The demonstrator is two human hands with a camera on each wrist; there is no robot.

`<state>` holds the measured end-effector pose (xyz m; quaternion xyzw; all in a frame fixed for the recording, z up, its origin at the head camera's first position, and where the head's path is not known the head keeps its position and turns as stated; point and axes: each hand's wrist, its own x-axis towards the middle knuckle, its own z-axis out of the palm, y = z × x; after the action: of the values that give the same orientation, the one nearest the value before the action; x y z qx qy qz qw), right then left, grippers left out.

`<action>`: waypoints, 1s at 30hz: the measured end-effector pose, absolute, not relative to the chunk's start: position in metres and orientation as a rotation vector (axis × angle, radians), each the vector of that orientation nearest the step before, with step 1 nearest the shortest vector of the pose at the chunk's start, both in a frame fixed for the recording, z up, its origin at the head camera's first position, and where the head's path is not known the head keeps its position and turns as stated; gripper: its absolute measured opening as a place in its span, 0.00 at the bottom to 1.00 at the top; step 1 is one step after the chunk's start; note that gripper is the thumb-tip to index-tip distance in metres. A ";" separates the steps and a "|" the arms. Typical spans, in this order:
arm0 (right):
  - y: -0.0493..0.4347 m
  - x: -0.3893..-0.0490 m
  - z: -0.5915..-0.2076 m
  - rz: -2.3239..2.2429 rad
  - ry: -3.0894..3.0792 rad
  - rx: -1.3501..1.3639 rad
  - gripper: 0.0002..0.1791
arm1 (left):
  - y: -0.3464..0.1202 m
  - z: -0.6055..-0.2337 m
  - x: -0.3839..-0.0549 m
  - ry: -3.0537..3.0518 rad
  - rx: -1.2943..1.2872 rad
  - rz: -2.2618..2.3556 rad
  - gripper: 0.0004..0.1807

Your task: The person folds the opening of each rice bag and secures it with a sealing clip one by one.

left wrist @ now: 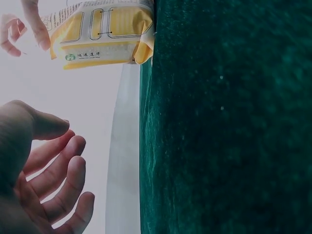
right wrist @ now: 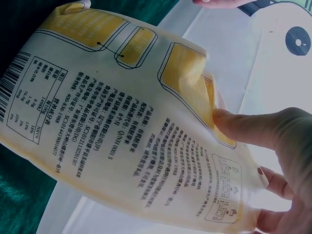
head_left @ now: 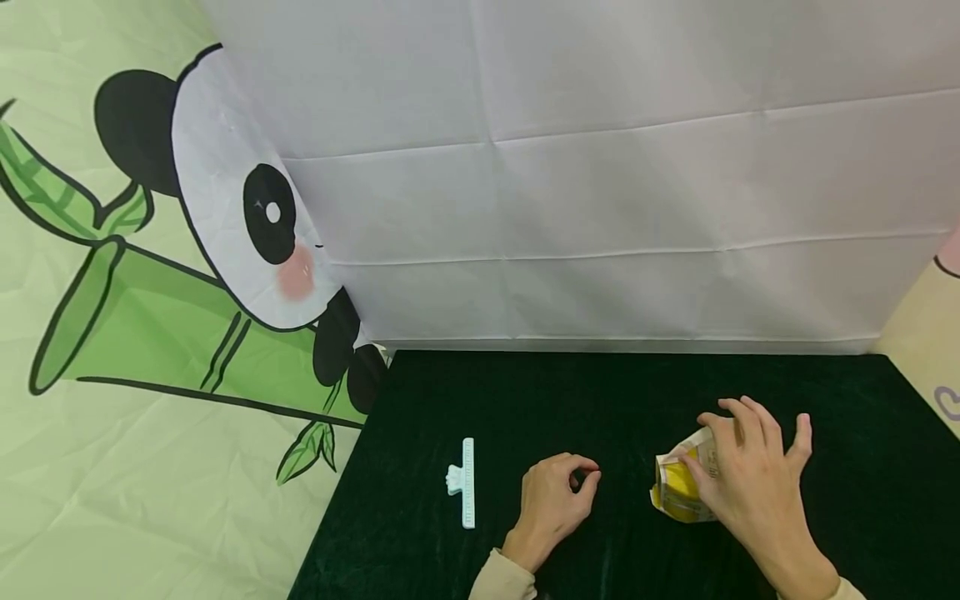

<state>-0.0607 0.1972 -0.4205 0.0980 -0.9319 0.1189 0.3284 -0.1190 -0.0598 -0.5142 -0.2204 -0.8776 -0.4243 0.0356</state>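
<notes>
Yellow packet [head_left: 679, 483] in the right hand [head_left: 756, 483]

pale clip [head_left: 468, 483] and yellow packet [head_left: 678, 485] on green table [head_left: 540, 396]

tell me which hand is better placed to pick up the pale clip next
Left, most likely: the left hand is nearer the pale clip and holds nothing, while the right hand, farther off, holds the yellow and white bag.

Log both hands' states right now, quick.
Left hand: open, fingers loosely curled, holding nothing.
Right hand: closed, gripping the bag between thumb and fingers.
</notes>
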 end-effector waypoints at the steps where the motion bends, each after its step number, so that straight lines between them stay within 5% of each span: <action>1: 0.198 -0.061 -0.421 0.315 -2.438 0.259 0.38 | -0.060 -0.514 -0.119 -2.700 -0.673 -1.302 0.09; 12: 0.203 -0.067 -0.426 0.341 -2.434 0.273 0.38 | -0.064 -0.517 -0.126 -2.713 -0.604 -1.333 0.11; 15: 0.205 -0.069 -0.427 0.345 -2.431 0.268 0.44 | -0.064 -0.518 -0.127 -2.711 -0.581 -1.328 0.10; 19: 0.211 -0.068 -0.426 0.342 -2.441 0.260 0.33 | -0.061 -0.520 -0.128 -2.710 -0.569 -1.317 0.10; 24: 0.217 -0.068 -0.426 0.352 -2.456 0.253 0.33 | -0.056 -0.522 -0.127 -2.712 -0.543 -1.323 0.09; 30: 0.221 -0.069 -0.427 0.347 -2.427 0.255 0.52 | -0.052 -0.525 -0.128 -2.715 -0.510 -1.344 0.10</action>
<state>-0.0689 0.2214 -0.4266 0.0975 -0.9288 0.1329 0.3319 -0.1280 -0.0524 -0.5251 -0.1658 -0.8832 -0.4373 0.0348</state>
